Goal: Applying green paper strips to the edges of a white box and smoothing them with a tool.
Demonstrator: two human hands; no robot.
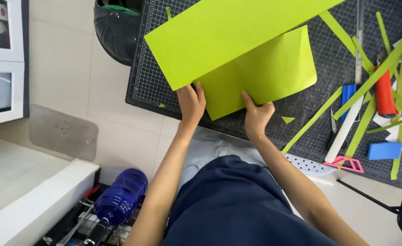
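**A:** What do I have under my hands?

**B:** I see two hands on one folded lime-green sheet (237, 50) lying on the dark gridded cutting mat (142, 86). My left hand (191, 104) pinches the near edge where the upper flap meets the lower one, thumb on top, fingers tucked beneath. My right hand (257, 115) clamps the lower flap's near edge the same way.

**A:** Count the rest for me.

**B:** To the right of the sheet, loose green paper strips (311, 120) are scattered over the mat: I count at least eight, but they overlap, so the number is unsure. Two small green triangles (288, 119) lie on the mat. There is one red-handled cutter (384, 93), one pair of scissors (332, 132), one pink plastic triangle (346, 163), two blue blocks (385, 150), and one long metal ruler (359, 45).

**A:** Anything hard to read?

**B:** The sheet's far end runs out of the top of the view. A black bin (117, 32) is cut off at the top too. A blue bottle (119, 196) lies low on the left, its neck partly hidden in a wire rack.
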